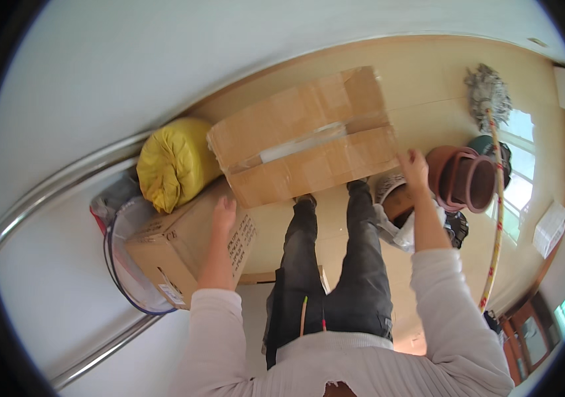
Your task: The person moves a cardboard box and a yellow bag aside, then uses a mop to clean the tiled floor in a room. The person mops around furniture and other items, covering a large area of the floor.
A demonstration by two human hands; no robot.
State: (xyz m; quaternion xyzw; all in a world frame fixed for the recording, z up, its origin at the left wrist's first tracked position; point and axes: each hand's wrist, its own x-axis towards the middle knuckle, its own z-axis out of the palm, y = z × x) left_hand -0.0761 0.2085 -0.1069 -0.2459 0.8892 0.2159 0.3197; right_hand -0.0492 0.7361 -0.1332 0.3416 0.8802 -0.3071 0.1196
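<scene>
A large taped cardboard box [307,139] lies before me, its top flaps slightly parted with something white showing in the gap. My right hand [414,167] is at the box's right front corner, fingers loosely curled; whether it touches the cardboard is unclear. Near the left front corner is my left hand [224,213], over a second cardboard box [188,233] that bears printing; contact cannot be told. A yellow stuffed bag [178,161] rests beside both boxes, at the left.
To the right are stacked reddish-brown plant pots [466,178], a container with white plastic [404,208] and a string mop [489,94] with a striped handle. Metal rails [74,181] and a blue-rimmed mesh basket [113,268] are at left. My legs stand between.
</scene>
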